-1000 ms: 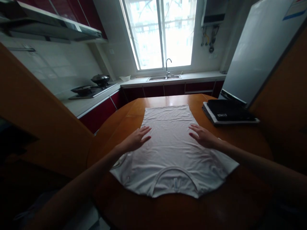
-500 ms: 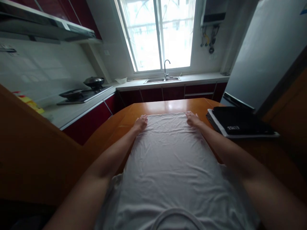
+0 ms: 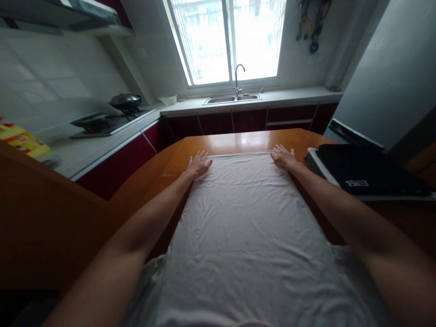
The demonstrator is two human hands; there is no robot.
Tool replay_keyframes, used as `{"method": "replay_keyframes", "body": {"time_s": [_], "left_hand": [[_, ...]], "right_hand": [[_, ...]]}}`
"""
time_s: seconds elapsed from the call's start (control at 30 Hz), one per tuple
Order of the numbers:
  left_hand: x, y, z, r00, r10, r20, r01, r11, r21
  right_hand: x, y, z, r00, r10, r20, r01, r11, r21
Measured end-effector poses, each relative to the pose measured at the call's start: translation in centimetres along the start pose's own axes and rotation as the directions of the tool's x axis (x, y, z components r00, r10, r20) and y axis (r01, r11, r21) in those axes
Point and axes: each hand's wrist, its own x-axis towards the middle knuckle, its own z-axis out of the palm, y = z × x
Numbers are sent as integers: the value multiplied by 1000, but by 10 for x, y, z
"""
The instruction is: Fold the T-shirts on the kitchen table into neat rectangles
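Observation:
A white T-shirt (image 3: 241, 218) lies spread over the wooden table (image 3: 238, 141), its hem at the far end and its collar just showing at the bottom of the view. On the far left corner of the hem rests my left hand (image 3: 200, 165), flat with fingers spread. My right hand (image 3: 284, 157) lies on the far right corner, its fingers also apart. Light creases run across the cloth. Both sleeves are partly visible at the near sides.
Folded dark clothes (image 3: 368, 170) are stacked on the table at the right. Behind the table is a counter with a sink (image 3: 231, 99). A stove with a wok (image 3: 125, 101) stands at the left, and a fridge (image 3: 381, 77) at the right.
My fingers have spread and flattened at the hem corners, and the hands are slightly farther apart. The view has tilted down and come closer; less of the collar shows.

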Motion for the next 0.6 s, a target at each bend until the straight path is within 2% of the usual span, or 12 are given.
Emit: {"method": "replay_keyframes", "body": {"time_s": [0.07, 0.13, 0.3, 0.4, 0.5, 0.6], "left_hand": [[1, 14, -2, 999, 52, -2, -52, 999, -6], [2, 22, -1, 996, 77, 48, -77, 997, -14], [3, 12, 4, 994, 40, 100, -38, 999, -23], [4, 13, 3, 995, 38, 96, -36, 999, -22], [5, 36, 4, 991, 127, 30, -127, 992, -16], [9, 69, 7, 949, 316, -15, -316, 947, -53]], "right_hand": [[4, -12, 1, 999, -17, -31, 17, 1000, 14], [6, -20, 6, 999, -45, -3, 45, 999, 21], [9, -17, 13, 995, -27, 93, 28, 1000, -9], [8, -19, 9, 996, -26, 84, 29, 999, -29], [1, -43, 8, 995, -103, -18, 102, 994, -22], [-10, -80, 14, 964, -264, -26, 264, 964, 16]]}}
